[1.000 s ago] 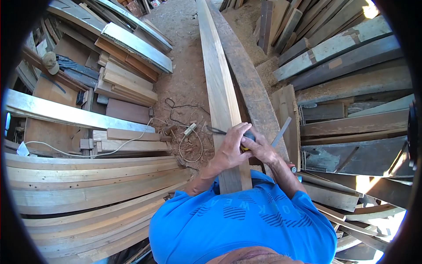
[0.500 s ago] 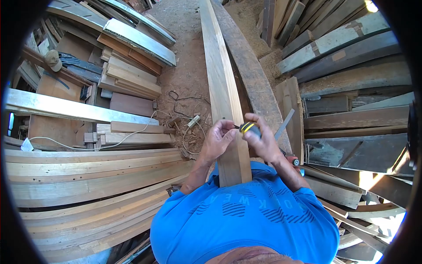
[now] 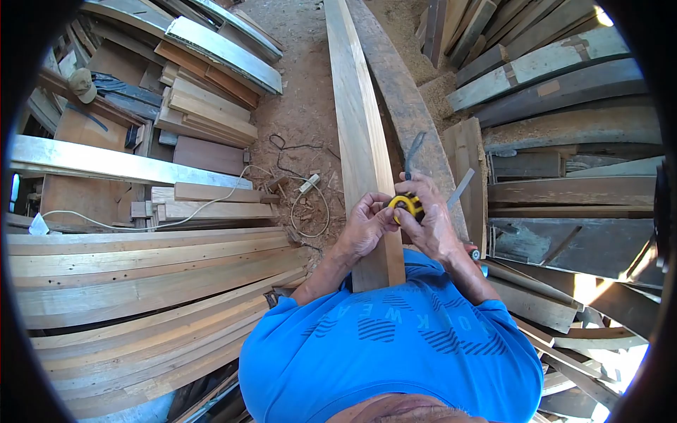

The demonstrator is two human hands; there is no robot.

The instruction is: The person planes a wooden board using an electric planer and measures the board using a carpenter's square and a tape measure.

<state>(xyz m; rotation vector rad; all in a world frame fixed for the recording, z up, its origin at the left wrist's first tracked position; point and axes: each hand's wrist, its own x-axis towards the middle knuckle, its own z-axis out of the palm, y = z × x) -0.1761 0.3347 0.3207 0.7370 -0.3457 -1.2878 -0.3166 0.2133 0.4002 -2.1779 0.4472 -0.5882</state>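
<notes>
In front of my chest, my right hand (image 3: pixel 432 220) is wrapped round a yellow and black tape measure (image 3: pixel 405 205). A dark wrist strap (image 3: pixel 415 149) sticks up from it on the far side. My left hand (image 3: pixel 368 224) is closed, its fingertips pinched against the tape measure's left side; whatever lies between those fingertips is too small to make out. Beneath both hands runs a long squared wooden beam (image 3: pixel 356 120), its near end close to my blue shirt.
Right of the beam lies a worn, thick plank (image 3: pixel 405 106) with a metal ruler (image 3: pixel 461 188) near it. Stacked boards (image 3: pixel 141 282) fill the left side, and more timber (image 3: pixel 564 190) the right. A white cable with a socket block (image 3: pixel 309 184) lies on the dusty floor.
The tape measure has turned in my right hand, so its round yellow face and the strap now show. My left hand has shifted slightly right and closer to it.
</notes>
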